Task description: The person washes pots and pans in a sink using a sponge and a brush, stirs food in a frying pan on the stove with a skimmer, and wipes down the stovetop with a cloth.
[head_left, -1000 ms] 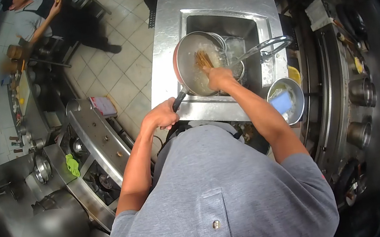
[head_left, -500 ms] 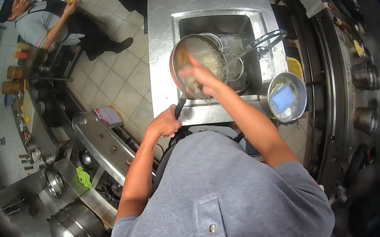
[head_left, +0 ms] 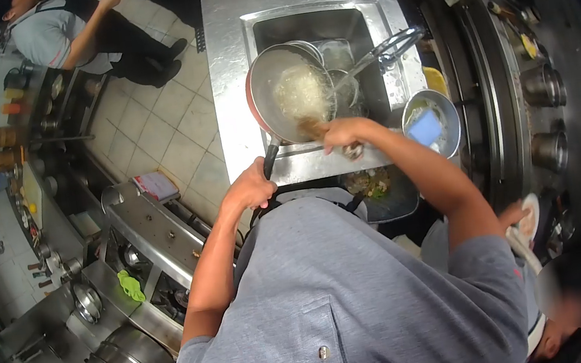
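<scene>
My left hand [head_left: 249,187] is closed around the black handle [head_left: 271,156] of a deep pan [head_left: 266,82] with a red outside. The pan is held over the sink [head_left: 306,24], its bowl holding pale, cloudy water [head_left: 299,92]. In my right hand [head_left: 346,132] is a brown-bristled brush [head_left: 311,128], blurred, with its bristles at the pan's near rim. A faucet spout [head_left: 390,47] reaches in from the right, its water running toward the pan. Other metal pots lie partly hidden beneath the pan.
A metal pot [head_left: 450,120] with a blue sponge [head_left: 424,128] and suds stands right of the sink. Below the counter edge sits a dark bin [head_left: 399,200] with food scraps. One person [head_left: 58,36] is at upper left; another's hand [head_left: 513,214] holds a plate at lower right.
My right hand has come out from inside the pan to its near right rim with the brush. My left hand keeps the handle. Someone with a plate has appeared at lower right.
</scene>
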Available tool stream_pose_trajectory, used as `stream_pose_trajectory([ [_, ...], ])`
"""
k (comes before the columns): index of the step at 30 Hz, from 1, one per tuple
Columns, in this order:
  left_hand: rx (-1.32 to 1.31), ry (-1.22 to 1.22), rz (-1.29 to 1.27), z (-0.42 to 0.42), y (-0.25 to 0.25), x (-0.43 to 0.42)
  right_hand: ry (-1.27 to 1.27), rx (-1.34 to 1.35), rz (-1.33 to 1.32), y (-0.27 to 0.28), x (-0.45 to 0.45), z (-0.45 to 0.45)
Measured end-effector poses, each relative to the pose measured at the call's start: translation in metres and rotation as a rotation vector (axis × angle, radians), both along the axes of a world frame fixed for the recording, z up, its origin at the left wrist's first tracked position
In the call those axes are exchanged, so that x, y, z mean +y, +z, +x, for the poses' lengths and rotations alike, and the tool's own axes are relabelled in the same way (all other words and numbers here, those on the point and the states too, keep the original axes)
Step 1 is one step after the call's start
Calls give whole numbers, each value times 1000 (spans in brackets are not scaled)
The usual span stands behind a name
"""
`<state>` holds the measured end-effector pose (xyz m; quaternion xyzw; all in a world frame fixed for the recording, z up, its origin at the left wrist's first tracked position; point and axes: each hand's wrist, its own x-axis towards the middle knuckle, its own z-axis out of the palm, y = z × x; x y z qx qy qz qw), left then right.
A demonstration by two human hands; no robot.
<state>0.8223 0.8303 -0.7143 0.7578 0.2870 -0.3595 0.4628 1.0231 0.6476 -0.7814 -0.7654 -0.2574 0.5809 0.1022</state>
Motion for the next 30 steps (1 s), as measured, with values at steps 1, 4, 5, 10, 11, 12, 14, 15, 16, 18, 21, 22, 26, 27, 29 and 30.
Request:
stream_pose_trajectory([
  [1, -7, 14, -21, 0, -3, 2, 36, -156, 12, -40, -8, 11],
  [4, -25, 4, 0, 0, -3, 8, -51, -580, 78, -63, 13, 23],
  [5, -40, -28, 32, 5, -5, 5, -64, -596, 134, -66, 33, 18],
  [10, 26, -15, -8, 8, -8, 0, -78, -295, 275, 18, 43, -19],
  [11, 28, -39, -9, 8, -8, 0, -44, -119, 234, 51, 34, -19],
  [12, 28, -34, -37, 8, -6, 3, 75, -93, 206, 40, 24, -16],
  [14, 35, -17, -61, 11, 2, 4, 359, -135, 217, 7, -4, -6],
  [15, 32, -2, -53, 8, 0, 11, 520, -196, 253, -8, -14, -4],
  [16, 32, 5, -80, 7, 0, 13, 587, -270, 154, -11, -25, 5],
  [18, 36, 3, -107, 3, -2, 17, 581, -442, -55, -26, -28, 19],
  [21, 42, -57, -44, 8, 1, 17, 292, -675, -288, -61, 7, 21],
  [22, 8, -110, -27, 5, -6, 21, 139, -709, -272, -65, 20, 17],
  [26, 11, 4, -134, -6, -8, 32, 500, -688, -111, -47, 11, 9],
  [27, 18, 39, -192, -7, -11, 35, 564, -602, -149, -30, 7, 10],
  [29, 23, 55, -230, -7, -14, 37, 730, -428, -225, -6, 4, 16],
  [30, 20, 51, -232, -8, -15, 37, 727, -431, -228, 4, 2, 13],
])
